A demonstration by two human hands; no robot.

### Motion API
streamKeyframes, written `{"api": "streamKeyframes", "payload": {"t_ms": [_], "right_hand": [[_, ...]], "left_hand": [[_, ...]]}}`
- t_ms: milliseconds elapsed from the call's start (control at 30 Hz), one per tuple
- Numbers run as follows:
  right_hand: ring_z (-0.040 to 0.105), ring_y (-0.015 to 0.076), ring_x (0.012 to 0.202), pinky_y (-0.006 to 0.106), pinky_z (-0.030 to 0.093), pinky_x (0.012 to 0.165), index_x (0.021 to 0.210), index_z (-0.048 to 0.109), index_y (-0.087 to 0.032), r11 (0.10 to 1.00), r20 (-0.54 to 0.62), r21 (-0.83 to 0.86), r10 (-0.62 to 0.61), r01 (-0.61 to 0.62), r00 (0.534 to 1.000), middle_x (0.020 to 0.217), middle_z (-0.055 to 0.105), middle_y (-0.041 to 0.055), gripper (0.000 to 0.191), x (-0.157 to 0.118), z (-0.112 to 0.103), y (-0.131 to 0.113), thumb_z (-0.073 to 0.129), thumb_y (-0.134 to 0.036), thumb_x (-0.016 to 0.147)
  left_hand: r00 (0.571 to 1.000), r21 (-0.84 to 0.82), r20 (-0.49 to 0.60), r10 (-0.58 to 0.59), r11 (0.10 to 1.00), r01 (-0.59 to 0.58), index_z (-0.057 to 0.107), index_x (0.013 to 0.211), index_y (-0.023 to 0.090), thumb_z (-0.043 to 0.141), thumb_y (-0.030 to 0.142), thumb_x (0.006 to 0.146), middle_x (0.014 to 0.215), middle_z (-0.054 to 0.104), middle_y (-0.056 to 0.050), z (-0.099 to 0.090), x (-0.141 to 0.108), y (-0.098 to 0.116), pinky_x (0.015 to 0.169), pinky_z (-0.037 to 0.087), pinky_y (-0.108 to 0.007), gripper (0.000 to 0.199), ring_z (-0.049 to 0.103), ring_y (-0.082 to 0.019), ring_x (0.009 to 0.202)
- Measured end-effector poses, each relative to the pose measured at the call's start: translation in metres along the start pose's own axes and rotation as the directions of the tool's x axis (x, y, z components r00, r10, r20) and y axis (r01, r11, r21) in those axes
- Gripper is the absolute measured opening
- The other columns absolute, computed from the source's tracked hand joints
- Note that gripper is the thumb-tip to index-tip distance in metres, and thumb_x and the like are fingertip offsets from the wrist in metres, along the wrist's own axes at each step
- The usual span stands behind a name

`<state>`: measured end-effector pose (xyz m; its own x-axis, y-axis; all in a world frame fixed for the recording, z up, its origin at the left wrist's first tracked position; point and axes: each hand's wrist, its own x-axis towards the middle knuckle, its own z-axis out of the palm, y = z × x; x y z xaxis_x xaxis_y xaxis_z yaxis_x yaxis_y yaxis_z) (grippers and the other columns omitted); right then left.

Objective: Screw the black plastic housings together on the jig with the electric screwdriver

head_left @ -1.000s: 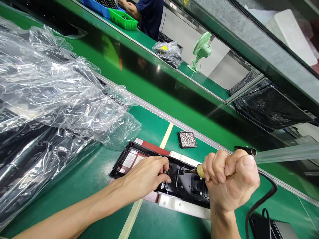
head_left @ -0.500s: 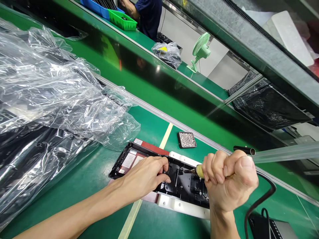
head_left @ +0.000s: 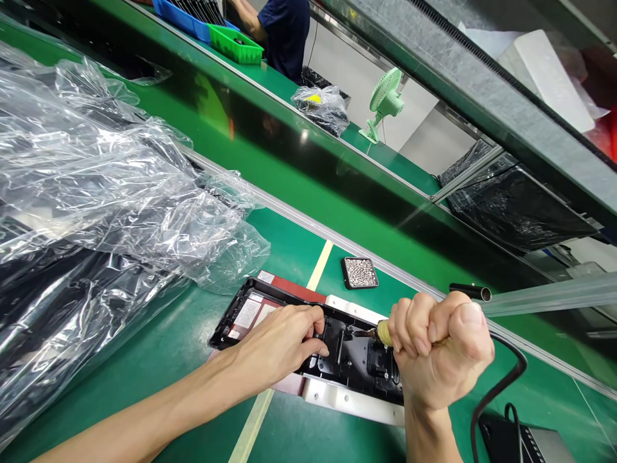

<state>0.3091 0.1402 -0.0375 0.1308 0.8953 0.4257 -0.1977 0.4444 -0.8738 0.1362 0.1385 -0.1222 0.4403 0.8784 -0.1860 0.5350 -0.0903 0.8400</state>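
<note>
A long black plastic housing (head_left: 359, 379) lies in a fixture of white blocks (head_left: 328, 393) and a reddish-brown board (head_left: 289, 384). My left hand (head_left: 289, 331) rests over its middle, fingers curled and thumb bent against the black parts inside; the fingertips are partly hidden. In my right fist (head_left: 441, 347) is a corded electric screwdriver (head_left: 383, 332) with a yellow nose. The tool lies tilted low, its metal bit reaching left into the housing near my left fingers. My hand covers most of its body.
A small black tray of screws (head_left: 360, 272) stands beyond the housing. Clear plastic wrapping (head_left: 120, 173) over dark parts fills the left side. A black cable (head_left: 501, 386) loops at right, near a black metal tube (head_left: 470, 292). Across the green line, a person (head_left: 288, 38) works near a green fan (head_left: 385, 96).
The whole view has shifted very slightly. Both hands, the screwdriver and the housing keep nearly the same positions relative to each other.
</note>
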Motion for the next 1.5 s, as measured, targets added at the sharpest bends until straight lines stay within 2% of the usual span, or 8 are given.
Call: {"api": "streamKeyframes", "payload": {"t_ms": [1500], "right_hand": [[0.029, 0.0075, 0.035, 0.02, 0.029, 0.033, 0.057, 0.036, -0.019, 1.0, -0.027, -0.002, 0.008, -0.008, 1.0, 0.042, 0.033, -0.0065, 0.045, -0.0019, 0.0008, -0.0012, 0.054, -0.035, 0.095]], "left_hand": [[1.0, 0.054, 0.011, -0.023, 0.998, 0.023, 0.055, 0.084, 0.021, 0.067, 0.03, 0.087, 0.064, 0.058, 0.006, 0.0001, -0.0007, 0.0024, 0.058, 0.026, -0.027, 0.015, 0.049, -0.013, 0.064]]}}
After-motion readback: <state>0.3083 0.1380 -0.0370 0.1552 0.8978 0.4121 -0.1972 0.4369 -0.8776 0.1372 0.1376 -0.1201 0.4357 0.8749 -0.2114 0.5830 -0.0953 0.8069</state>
